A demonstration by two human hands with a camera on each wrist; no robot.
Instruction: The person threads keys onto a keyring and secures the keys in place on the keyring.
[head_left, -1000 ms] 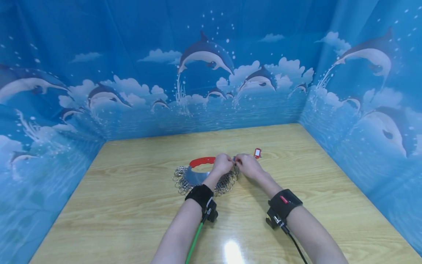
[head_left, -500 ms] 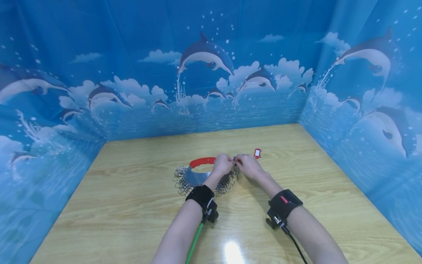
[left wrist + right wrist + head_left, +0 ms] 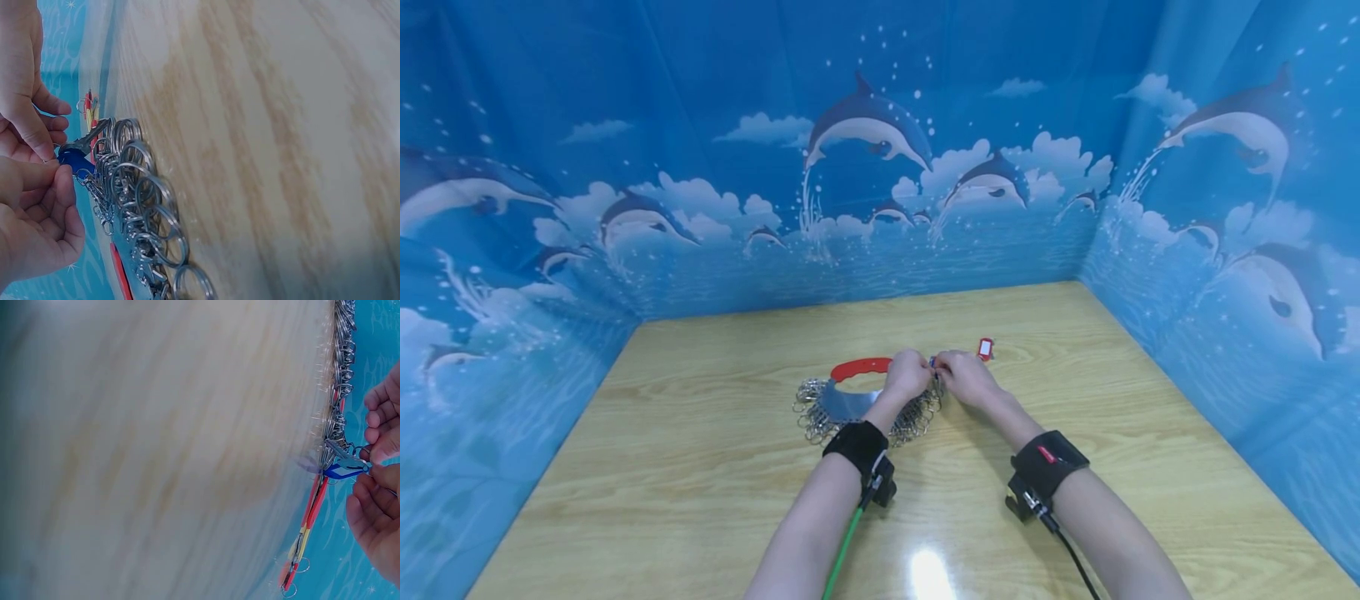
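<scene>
My left hand and right hand meet fingertip to fingertip above the right end of a red-handled metal key holder. Between them, both hands pinch a small split ring. A silver key and a blue key tag hang at this ring, mostly hidden from the head view. Which part of the ring each hand has cannot be told. The holder's steel plate lies partly under my left wrist, its curved edge lined with several loose metal rings.
A red key tag with a white label lies on the wood-grain table, just beyond my right hand. Blue dolphin-print curtains enclose the table's back and sides. Cables run from both wrist cameras toward the front edge.
Both hands stay in nearly the same place. A little more of the blue tag shows between the fingertips now.
</scene>
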